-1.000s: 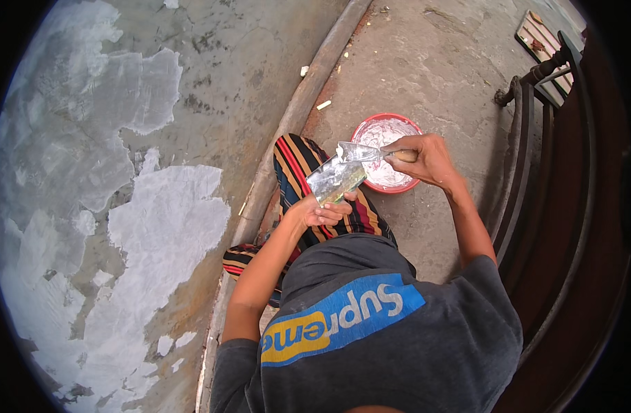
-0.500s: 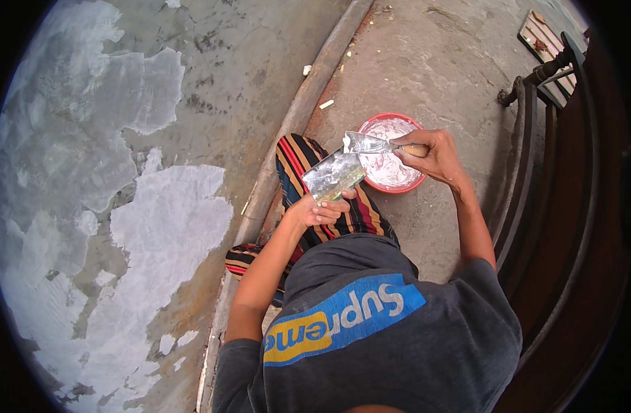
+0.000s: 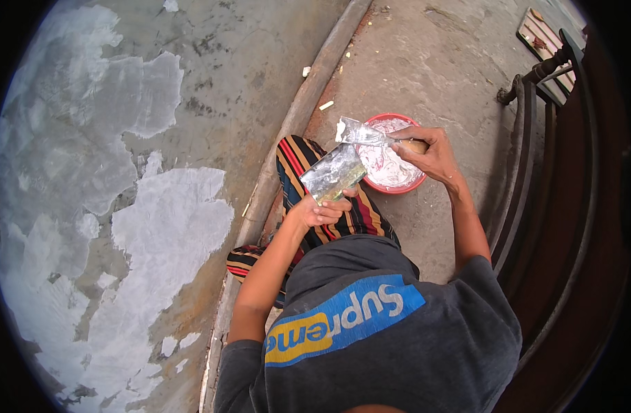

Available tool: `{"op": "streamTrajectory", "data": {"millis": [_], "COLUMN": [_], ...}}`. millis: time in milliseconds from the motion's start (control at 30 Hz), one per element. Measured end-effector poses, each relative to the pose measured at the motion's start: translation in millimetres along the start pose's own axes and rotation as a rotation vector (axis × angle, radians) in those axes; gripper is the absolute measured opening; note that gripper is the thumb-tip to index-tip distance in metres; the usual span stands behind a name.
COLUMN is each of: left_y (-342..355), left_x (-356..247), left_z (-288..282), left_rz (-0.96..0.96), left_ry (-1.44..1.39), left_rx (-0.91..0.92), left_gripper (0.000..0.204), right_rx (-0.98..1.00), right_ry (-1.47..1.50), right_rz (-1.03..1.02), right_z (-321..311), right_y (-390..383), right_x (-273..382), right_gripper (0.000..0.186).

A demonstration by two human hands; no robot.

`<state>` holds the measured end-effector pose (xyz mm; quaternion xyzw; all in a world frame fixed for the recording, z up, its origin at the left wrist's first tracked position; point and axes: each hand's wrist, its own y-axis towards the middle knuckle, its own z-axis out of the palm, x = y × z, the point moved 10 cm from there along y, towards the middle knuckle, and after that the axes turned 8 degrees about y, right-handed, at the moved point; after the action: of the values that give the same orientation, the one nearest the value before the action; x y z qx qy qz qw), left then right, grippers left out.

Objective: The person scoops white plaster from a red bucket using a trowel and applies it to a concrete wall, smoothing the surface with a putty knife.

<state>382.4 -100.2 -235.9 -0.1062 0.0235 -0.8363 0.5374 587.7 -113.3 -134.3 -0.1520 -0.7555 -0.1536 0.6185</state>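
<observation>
A wooden-handled steel putty knife (image 3: 367, 135), its tip carrying white paste (image 3: 340, 130), juts left from the right hand (image 3: 436, 155) — whose fingers grip its handle — above the frame's centre, overlapping a round red tub (image 3: 398, 191). Below, the left hand (image 3: 322, 210) grips a rectangular metal blade (image 3: 333, 172).

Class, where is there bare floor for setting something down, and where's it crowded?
Bare floor lies beyond the red basin, between pale bits and dark furniture. Crowded: the basin's left side, where striped trousers, left hand with wide blade and right hand with scraper bunch together.
</observation>
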Motion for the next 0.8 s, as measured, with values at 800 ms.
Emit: {"op": "streamTrajectory", "data": {"millis": [800], "left_y": [-32.5], "left_x": [-100.4], "left_z": [29.2], "left_rz": [1.008], "left_ry": [1.142], "left_rx": [-0.934], "left_gripper": [0.048], "right_rx": [-0.113], "right_ry": [-0.03], "right_rz": [0.084], "right_z": [12.2], "right_y": [-58.7], "right_x": [-55.0], "right_gripper": [0.032]}}
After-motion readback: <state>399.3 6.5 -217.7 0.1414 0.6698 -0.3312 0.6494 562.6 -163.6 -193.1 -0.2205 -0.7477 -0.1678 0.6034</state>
